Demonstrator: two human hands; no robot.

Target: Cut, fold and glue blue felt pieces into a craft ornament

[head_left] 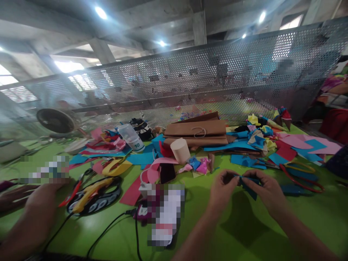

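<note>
A small dark blue piece (250, 189) is pinched between my two hands above the green table. My left hand (225, 187) grips its left end with thumb and forefinger. From the other side, my right hand (262, 185) holds it, thumb and forefinger pressed together, and a pointed part hangs down below. Small blue and pink shiny pieces (202, 166) lie to the left of my left hand. Scissors with red and yellow handles (301, 177) rest to the right of my right hand.
Another person's arms (35, 214) are at the left. A yellow glue gun (92, 195), corded plug, blurred phone (168, 214), cream roll (180, 150), plastic cup (131, 137), folded brown sheets (194, 132) and coloured scraps cover the green table (206, 250). A perforated metal screen stands behind.
</note>
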